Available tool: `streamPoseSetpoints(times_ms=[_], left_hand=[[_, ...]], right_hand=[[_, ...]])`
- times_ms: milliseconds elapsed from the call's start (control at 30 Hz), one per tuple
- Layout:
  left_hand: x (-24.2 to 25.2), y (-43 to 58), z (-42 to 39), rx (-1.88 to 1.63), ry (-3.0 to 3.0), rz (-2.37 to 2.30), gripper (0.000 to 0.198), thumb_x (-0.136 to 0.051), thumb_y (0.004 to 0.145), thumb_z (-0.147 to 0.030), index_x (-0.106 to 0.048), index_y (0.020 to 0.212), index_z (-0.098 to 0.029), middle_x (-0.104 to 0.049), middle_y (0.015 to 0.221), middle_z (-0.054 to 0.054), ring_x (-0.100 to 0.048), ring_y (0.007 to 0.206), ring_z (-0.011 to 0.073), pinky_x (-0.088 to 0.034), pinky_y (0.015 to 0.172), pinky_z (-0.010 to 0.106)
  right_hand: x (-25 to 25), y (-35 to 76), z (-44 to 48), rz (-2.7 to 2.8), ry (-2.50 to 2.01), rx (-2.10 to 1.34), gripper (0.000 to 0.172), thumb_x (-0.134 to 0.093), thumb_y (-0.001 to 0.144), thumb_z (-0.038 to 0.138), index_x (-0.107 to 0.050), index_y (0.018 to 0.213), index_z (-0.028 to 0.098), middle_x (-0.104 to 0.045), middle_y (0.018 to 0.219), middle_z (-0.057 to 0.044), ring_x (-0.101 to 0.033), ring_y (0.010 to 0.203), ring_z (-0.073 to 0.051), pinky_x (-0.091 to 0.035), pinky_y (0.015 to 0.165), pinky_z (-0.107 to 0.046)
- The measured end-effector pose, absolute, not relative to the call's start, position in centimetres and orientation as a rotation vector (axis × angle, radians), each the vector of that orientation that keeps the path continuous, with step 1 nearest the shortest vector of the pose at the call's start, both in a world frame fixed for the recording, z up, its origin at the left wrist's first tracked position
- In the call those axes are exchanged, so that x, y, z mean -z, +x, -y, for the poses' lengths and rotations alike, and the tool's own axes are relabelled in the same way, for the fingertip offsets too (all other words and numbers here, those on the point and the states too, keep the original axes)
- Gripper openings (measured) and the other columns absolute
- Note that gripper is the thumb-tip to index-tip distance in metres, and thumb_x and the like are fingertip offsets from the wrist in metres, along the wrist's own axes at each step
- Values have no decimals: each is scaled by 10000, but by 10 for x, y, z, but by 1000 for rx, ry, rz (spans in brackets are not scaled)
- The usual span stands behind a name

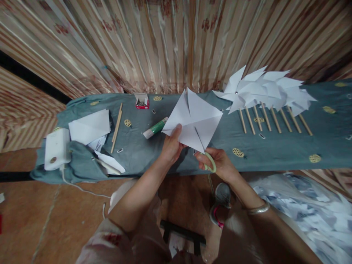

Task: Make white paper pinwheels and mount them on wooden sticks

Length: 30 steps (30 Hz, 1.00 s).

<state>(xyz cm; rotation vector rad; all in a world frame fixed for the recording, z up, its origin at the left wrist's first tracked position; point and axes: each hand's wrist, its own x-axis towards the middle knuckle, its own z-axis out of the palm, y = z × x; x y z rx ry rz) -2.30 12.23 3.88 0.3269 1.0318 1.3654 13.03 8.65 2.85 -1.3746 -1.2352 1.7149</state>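
A square white paper sheet (192, 117) is held up over the cloth, with cuts running in from its top and bottom corners. My left hand (173, 145) grips its lower left edge, thumb on top. My right hand (216, 161) is closed round the pale green handles of the scissors (210, 161), at the sheet's bottom corner; the blades are mostly hidden by paper. A green and white glue tube (156, 128) lies just left of the sheet. White paper pinwheels (261, 88) on wooden sticks (275, 120) overlap in a row at the right.
On the green cloth (132, 146) lie a small red box (142, 102) of metal pieces, loose sticks (117, 126), stacked paper (90, 126) and a white power box (57, 148) with a cable. A curtain (170, 44) hangs behind. A bag (308, 212) stands below right.
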Motion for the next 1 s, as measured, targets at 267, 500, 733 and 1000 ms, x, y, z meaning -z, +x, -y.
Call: streamPoseSetpoints(times_ms=[267,500,733,1000], left_hand=[[-36,-23,-123,-1386,312,-983,220,-662,849,-257,-623,1058,-199,-706,900,36,-687,836,192,-581,697,284],[-37,-23,-123,-1383,296,-1039,183,-655,857,-256,-633,1026,-191,-709,904,34,-696,882,197,-572,773,306],[-35,-24,-127,-1474,316,-961,291,-660,853,-198,-625,1137,-148,-727,1048,64,-666,1044,197,-521,940,316],[-33,-38,-136,-1483,308,-949,289,-664,845,-223,-628,1120,-142,-731,1034,63,-674,1017,187,-501,972,338]], right_hand=[[-25,129,-86,1273,-1338,-1671,476,-764,618,631,-656,609,168,-612,493,-10,-534,436,-108,-425,434,-232],[-25,127,-87,1278,-1345,-1654,450,-788,624,583,-605,537,182,-588,463,-2,-508,412,-103,-413,419,-238],[-27,129,-84,1254,-1342,-1791,498,-784,576,637,-651,669,165,-621,530,-2,-536,460,-99,-401,433,-217],[-36,166,-82,1519,-1256,-2032,485,-709,716,614,-687,864,153,-674,639,-22,-577,554,-112,-397,477,-210]])
